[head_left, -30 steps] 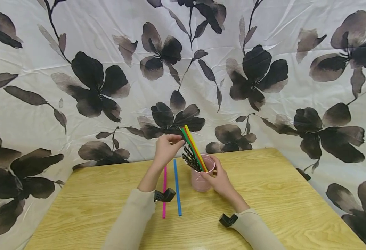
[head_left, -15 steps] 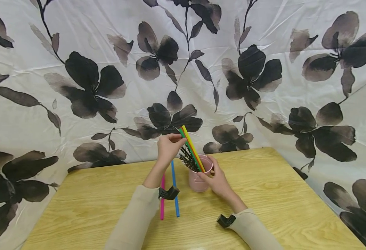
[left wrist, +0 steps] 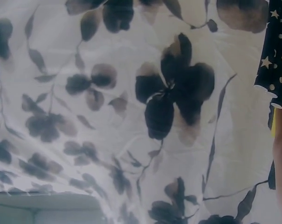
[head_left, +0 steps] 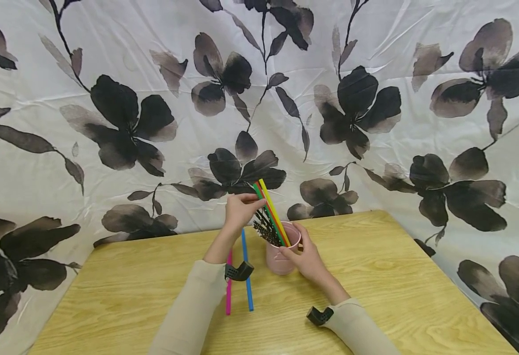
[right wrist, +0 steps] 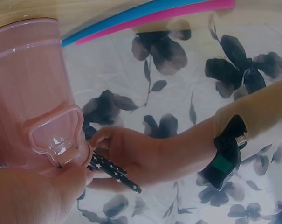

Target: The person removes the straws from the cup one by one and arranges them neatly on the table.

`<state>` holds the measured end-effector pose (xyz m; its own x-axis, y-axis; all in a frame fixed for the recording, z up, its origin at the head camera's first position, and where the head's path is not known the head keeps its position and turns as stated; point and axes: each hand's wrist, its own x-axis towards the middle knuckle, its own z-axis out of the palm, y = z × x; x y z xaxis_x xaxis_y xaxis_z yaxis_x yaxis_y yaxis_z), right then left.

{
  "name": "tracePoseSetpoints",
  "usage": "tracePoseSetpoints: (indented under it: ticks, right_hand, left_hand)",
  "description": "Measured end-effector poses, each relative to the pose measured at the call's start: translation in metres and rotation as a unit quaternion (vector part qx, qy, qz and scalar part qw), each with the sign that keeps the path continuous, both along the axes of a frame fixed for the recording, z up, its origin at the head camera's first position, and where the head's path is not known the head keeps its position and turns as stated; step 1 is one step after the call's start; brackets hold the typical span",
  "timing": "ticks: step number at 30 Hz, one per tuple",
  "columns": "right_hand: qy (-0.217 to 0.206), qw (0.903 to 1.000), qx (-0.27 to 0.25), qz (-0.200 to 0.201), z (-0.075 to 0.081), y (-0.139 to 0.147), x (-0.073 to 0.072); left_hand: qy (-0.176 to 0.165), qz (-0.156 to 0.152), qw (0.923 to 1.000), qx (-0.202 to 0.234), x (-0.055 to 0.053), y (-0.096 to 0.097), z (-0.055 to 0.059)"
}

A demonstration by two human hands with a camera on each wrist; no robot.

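Observation:
A pink cup (head_left: 280, 261) stands on the table, gripped at its rim and side by my right hand (head_left: 309, 256). From it lean a green straw (head_left: 273, 218), a red straw and a yellow straw (head_left: 274, 212), tilted to the left. Thinner black straws with white stars (right wrist: 113, 171) fan out beside them. My left hand (head_left: 238, 211) is above the cup's left side, with thumb and fingertips pinching the green straw near its upper part. The left wrist view catches only patterned black straws (left wrist: 275, 51) and a bit of finger at its right edge.
A magenta straw (head_left: 228, 298) and a blue straw (head_left: 248, 291) lie side by side on the wooden table (head_left: 121, 281), left of the cup, partly under my left forearm. A floral cloth (head_left: 188, 123) hangs behind the table's back edge.
My left hand has moved slightly right, its thumb now over the green straw. The right hand keeps its hold on the cup, and the view has shifted a little.

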<state>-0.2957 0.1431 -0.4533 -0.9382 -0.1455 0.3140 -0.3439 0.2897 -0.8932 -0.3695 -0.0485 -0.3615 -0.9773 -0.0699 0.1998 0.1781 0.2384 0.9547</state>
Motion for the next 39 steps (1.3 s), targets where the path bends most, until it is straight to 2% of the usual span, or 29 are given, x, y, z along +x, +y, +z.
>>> tracePoseSetpoints:
  ticks: [6, 15, 22, 26, 29, 34, 36, 39]
  right_hand:
    - [0.011, 0.9999, -0.003, -0.007, -0.013, 0.002, -0.005]
    - [0.004, 0.9998, 0.004, -0.017, -0.011, -0.001, -0.002]
    - [0.008, 0.9998, 0.003, -0.021, -0.015, -0.001, -0.005]
    - [0.003, 0.9998, 0.000, -0.018, -0.014, -0.001, -0.004]
    - [-0.002, 0.9998, 0.003, -0.021, -0.013, -0.001, -0.003]
    - [-0.001, 0.9995, 0.011, -0.029, -0.012, -0.002, -0.003]
    - [-0.002, 0.9995, 0.010, -0.031, -0.012, -0.003, -0.002]
    - [-0.006, 0.9996, 0.006, -0.027, -0.011, -0.004, -0.002]
  left_hand:
    - [-0.001, 0.000, 0.9999, 0.017, 0.002, 0.003, 0.001]
    - [0.011, -0.001, 0.9971, 0.076, 0.007, -0.006, 0.010]
    - [0.021, -0.011, 0.9936, 0.111, 0.016, -0.020, 0.035]
    - [0.057, 0.002, 0.9906, 0.124, 0.021, -0.027, 0.049]
    - [0.110, 0.029, 0.9817, 0.153, 0.024, -0.033, 0.060]
    - [0.218, 0.090, 0.9478, 0.214, 0.035, -0.049, 0.082]
    - [0.239, 0.106, 0.9371, 0.232, 0.036, -0.058, 0.086]
    - [0.240, 0.130, 0.9315, 0.241, 0.031, -0.075, 0.087]
